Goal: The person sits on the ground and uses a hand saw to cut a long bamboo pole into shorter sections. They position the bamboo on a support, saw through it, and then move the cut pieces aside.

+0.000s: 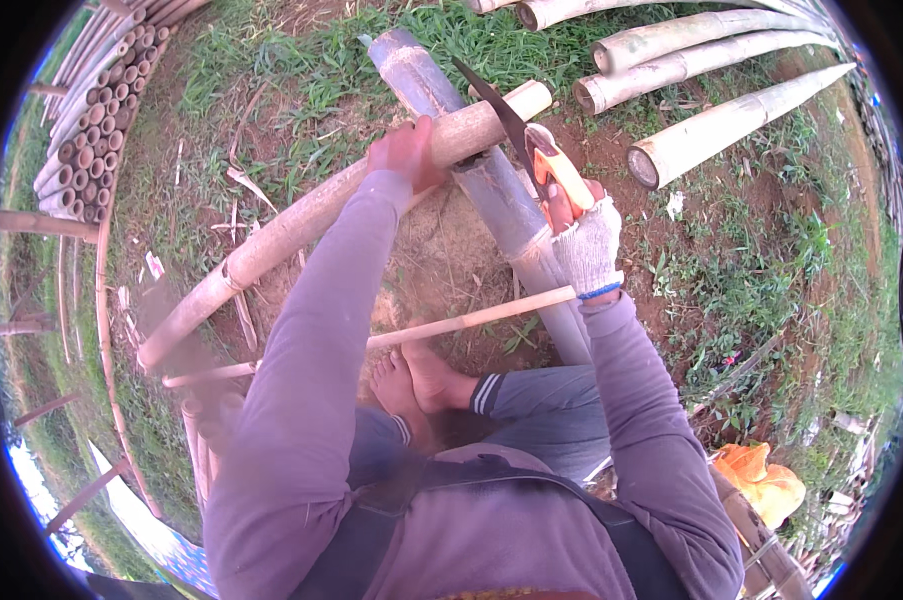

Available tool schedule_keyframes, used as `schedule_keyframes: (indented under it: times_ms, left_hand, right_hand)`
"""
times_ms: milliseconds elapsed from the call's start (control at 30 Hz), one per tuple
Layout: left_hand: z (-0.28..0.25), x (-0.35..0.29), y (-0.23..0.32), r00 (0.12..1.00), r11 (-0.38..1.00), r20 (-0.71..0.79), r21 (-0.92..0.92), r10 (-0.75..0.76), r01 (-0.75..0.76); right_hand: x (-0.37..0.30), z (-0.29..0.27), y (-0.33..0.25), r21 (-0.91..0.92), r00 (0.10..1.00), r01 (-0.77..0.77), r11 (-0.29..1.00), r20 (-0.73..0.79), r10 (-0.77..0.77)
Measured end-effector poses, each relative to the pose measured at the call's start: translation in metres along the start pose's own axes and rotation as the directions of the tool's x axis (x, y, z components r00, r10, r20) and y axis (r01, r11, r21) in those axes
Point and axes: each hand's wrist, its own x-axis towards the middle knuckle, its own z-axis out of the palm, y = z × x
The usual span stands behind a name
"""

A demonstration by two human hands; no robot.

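Note:
A long bamboo pole (291, 230) lies slantwise across a thicker grey bamboo log (511, 205), its upper right end jutting past the log. My bare left hand (407, 155) is closed over the pole just left of where the two cross. In a white knit glove with bare fingertips, my right hand (583, 232) grips the orange handle of a hand saw (556, 165). The dark blade stands against the pole's right-hand part, near its end; whether it has cut in, I cannot tell. A thin bamboo stick (471, 320) runs below, passing under my left forearm.
Several thick bamboo poles (711, 125) lie on the grass at the upper right. A stack of cut bamboo (96, 145) rests behind a rail at the far left. My bare feet (411, 385) are beside the log. An orange cloth or bag (761, 483) sits at the lower right.

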Motion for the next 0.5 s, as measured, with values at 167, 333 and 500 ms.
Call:
schedule_keyframes:
  times_ms: [167, 333, 500]
  left_hand:
    - [-0.001, 0.003, 0.001, 0.996, 0.997, 0.052, 0.001, -0.071, 0.071]
    - [0.003, 0.008, 0.006, 0.996, 0.997, 0.046, 0.014, -0.07, 0.07]
    - [0.011, 0.008, 0.001, 0.997, 0.997, 0.022, 0.027, -0.074, 0.073]
  right_hand:
    - [-0.001, -0.039, 0.047, -0.216, 0.974, 0.223, 0.95, 0.004, -0.228]
    - [-0.016, -0.088, 0.136, -0.69, 0.943, 0.191, 0.698, 0.326, 0.065]
    - [-0.026, -0.085, 0.165, -0.768, 0.928, 0.162, 0.62, 0.333, 0.17]
